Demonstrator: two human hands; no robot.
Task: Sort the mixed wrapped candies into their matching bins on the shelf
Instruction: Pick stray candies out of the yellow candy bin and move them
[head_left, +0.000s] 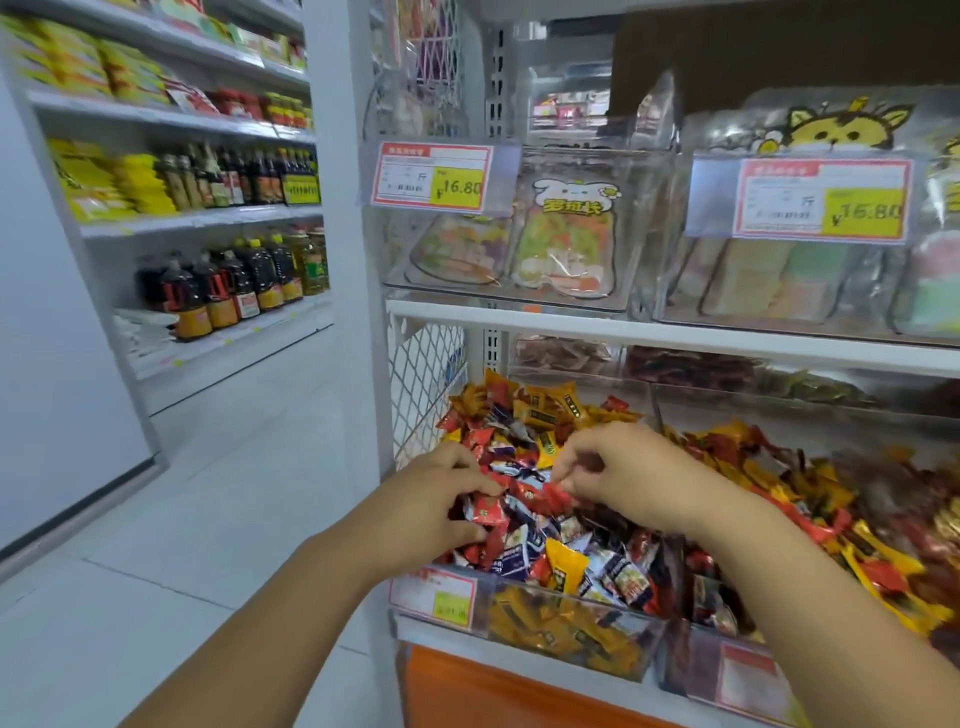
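Well left of the clear candy bin we see shelves of sauce bottles. A mesh side panel closes the bin's left. Over its mixed candies, our left grip is clenched round a red-and-white candy. Our right grip pinches a red wrapper. The upper shelf board overhangs the bin's back, and a second heap lies to its right.

Left hand and right hand reach forward, fingers curled inward.
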